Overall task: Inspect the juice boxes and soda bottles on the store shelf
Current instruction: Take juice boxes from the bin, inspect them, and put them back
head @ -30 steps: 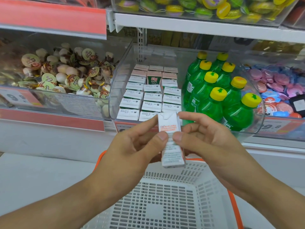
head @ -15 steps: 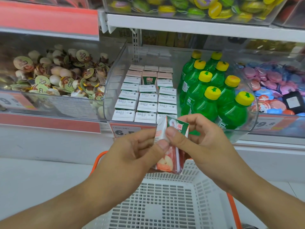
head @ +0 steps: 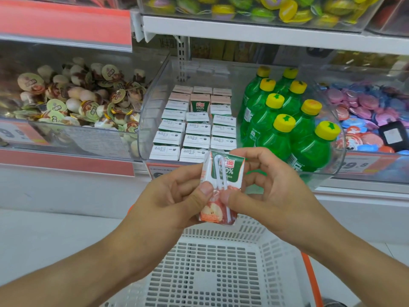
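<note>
Both hands grip one juice box (head: 222, 187) between them, left hand (head: 170, 202) and right hand (head: 273, 191) pinching its sides above the white basket (head: 212, 262), its green face reading "100%" under a wrapped straw, just before the clear shelf bin (head: 155, 103) of juice boxes and green soda bottles (head: 285, 127).
</note>
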